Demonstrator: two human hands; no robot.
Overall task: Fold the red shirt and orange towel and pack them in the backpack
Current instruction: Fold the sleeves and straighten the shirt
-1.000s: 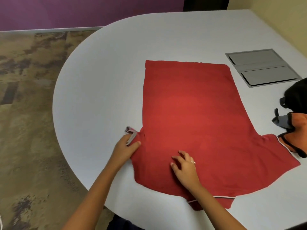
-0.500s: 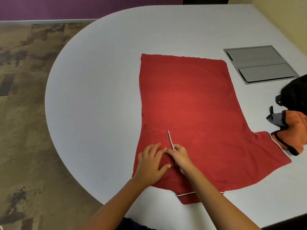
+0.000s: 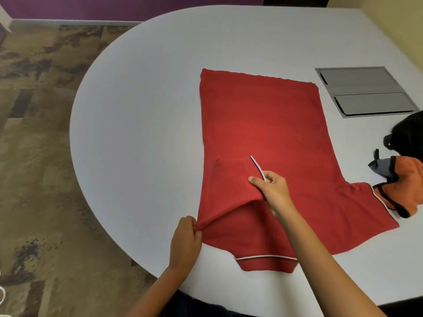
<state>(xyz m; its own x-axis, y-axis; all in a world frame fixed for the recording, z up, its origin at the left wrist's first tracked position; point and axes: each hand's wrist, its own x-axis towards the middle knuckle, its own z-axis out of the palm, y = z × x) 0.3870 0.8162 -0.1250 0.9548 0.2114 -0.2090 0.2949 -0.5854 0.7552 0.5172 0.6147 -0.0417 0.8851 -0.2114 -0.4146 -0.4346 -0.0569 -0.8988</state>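
A red shirt (image 3: 263, 138) is spread flat on the white worktop (image 3: 142, 110), roughly midway between the rounded left end and the right edge, with its hem toward the far edge and its collar toward the near edge. The left sleeve is folded inward over the body, so that its cuff with the white and dark trim (image 3: 257, 167) lies on top of the red fabric. The other sleeve is stretched out flat toward the right edge, its trimmed cuff just touching the orange towel (image 3: 407, 191).

The folded sleeve is pinched near its trimmed cuff by the right hand (image 3: 272, 191), thumb and fingers curled round the fabric, which is lifted slightly off the shirt there. The shoulder edge of the shirt is gripped by the left hand (image 3: 185, 239) close to the near edge of the worktop, with the fingers curled round a raised ridge of cloth that runs up to the right hand.

The orange towel is lying crumpled near the right edge, with dark edging and a grey piece (image 3: 381, 168) against its far side. A black backpack (image 3: 409, 133) is seen partly at the right edge, just behind the towel; whether it is open cannot be told. A grey recessed panel (image 3: 364, 92) with two flaps is set into the worktop toward the far right corner, well apart from the hands. Patterned brown carpet (image 3: 34, 156) is seen beyond the rounded left end.
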